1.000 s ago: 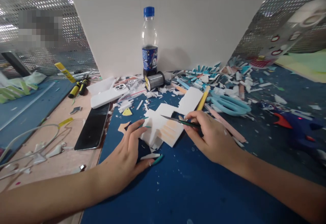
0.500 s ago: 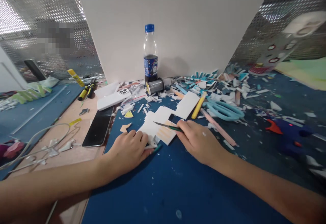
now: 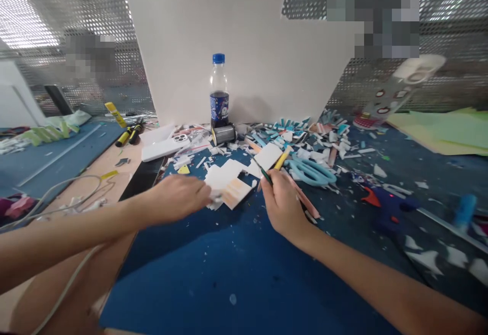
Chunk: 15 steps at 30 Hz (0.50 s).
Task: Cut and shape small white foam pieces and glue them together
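Note:
My right hand [image 3: 282,205] pinches a slim, pointed craft knife [image 3: 262,169] with a green handle, its tip pointing up and left over the white pieces. My left hand [image 3: 186,195] is blurred, its fingers curled together at the left edge of the white foam board pieces [image 3: 224,175]. Whatever those fingers hold is hidden. Between the hands lies a square white card with pale orange stripes [image 3: 234,192]. Just beyond my right hand are another white card [image 3: 269,156], a yellow stick [image 3: 282,157], a pink strip [image 3: 307,203] and light-blue scissors [image 3: 312,171].
Behind stand a cola bottle [image 3: 219,96], a wire spool [image 3: 224,134] and a white board [image 3: 236,35]. Foam scraps [image 3: 297,131] litter the back. A white phone [image 3: 165,148] lies left, a blue glue gun [image 3: 391,208] right. A cable [image 3: 68,284] runs down the left.
My right hand has drawn back from the striped card, and the knife now points more upward. My left hand has lifted slightly and blurs. The view has shifted to the right.

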Motion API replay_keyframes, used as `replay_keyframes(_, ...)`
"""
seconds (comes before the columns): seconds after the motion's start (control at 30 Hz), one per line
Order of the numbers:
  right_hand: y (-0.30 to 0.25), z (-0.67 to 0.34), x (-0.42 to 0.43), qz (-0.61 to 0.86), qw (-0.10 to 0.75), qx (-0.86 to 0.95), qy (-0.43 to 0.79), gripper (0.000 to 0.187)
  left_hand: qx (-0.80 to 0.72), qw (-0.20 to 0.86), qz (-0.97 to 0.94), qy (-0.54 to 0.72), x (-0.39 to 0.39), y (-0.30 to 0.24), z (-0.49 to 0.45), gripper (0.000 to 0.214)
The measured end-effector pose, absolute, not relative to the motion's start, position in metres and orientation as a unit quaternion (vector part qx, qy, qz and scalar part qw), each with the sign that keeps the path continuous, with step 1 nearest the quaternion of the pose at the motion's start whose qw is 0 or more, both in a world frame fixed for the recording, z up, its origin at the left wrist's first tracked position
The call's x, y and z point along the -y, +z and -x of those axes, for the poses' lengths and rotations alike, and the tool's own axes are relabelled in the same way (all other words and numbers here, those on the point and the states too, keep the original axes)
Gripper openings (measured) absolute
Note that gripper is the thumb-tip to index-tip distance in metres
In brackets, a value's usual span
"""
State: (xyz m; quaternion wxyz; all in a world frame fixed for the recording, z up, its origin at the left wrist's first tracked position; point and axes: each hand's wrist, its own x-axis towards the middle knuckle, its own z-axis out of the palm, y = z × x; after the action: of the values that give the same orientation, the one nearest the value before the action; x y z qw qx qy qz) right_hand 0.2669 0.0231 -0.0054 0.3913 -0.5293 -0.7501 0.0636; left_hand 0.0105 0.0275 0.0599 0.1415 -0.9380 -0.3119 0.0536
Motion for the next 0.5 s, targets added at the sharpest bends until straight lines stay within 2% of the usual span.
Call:
replay_keyframes(0.1,-0.002,-0.267,-0.023,0.534,0.443,0.713,0.1,0.024,0.428,0.154,0.89,0.036,-0.056,0.083,-0.033,0.023)
replay_keyframes(0.27,-0.002,-0.267,-0.025,0.523,0.537,0.643,0.157,0.027,0.535,0.146,0.832,0.03,-0.095,0.1,-0.061,0.033)
replay_keyframes(0.37,-0.006,-0.267,-0.031,0.503,0.585,0.609,0.183,0.028,0.585,0.14,0.798,0.03,-0.09,0.097,-0.05,0.034)
replay_keyframes(0.5,-0.011,-0.267,-0.037,0.456,0.606,0.608,0.235,0.03,0.651,0.113,0.748,0.064,-0.059,0.078,-0.015,0.033)
